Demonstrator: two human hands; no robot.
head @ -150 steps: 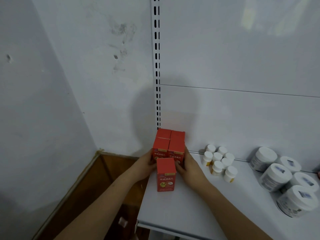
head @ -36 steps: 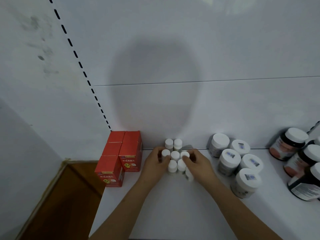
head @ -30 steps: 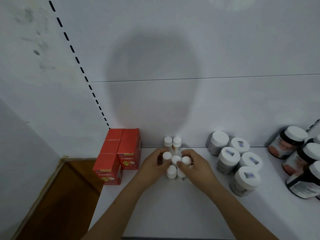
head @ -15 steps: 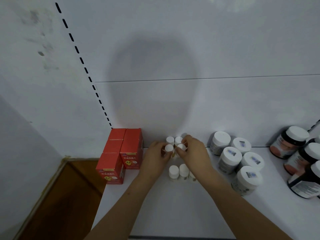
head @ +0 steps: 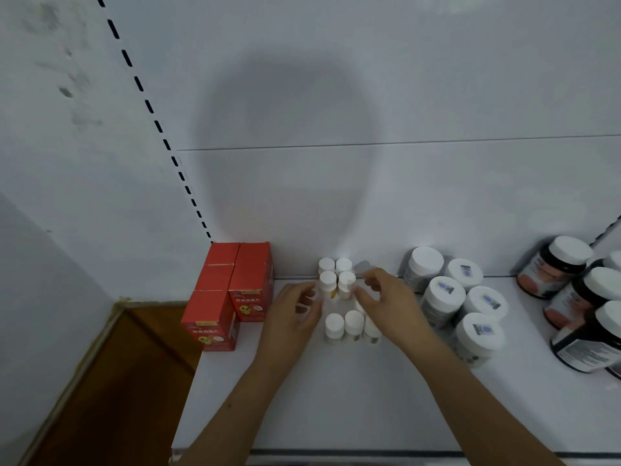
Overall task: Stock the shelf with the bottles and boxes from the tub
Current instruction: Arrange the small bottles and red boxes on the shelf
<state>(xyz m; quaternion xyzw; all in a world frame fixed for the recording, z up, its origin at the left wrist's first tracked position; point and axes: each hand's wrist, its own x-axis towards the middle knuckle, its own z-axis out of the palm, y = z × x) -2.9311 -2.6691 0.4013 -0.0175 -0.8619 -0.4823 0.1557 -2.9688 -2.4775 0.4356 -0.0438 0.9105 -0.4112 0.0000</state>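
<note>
The shelf [head: 336,398] already carries most of what shows: by my reading the stocking is well along and the work in hand is tidying rows rather than unloading, though the tub is out of view, so what is left in it cannot be told. Going down in size, the dark jars [head: 568,274] stand at the far right, upright, their long axes vertical and white lids up. Left of them the white jars [head: 443,297] stand in a close cluster, also upright, with labelled lids facing up. At the shelf's left end the red boxes [head: 232,290] stand on end in two files running near to far, printed faces toward the near edge; the left file reaches nearer than the right. Between the boxes and the white jars stand the small bottles [head: 336,280]: four form a tidy square against the back wall, upright, caps up, and a second group sits just nearer, with a gap between; how many are in it is partly hidden. The left hand [head: 295,314] is beside the square's left flank, fingers loosely curled and, as far as I can see, grasping nothing. The right hand [head: 386,297] reaches from the right with fingertips at the near right bottle; whether it pinches it I cannot tell.
</note>
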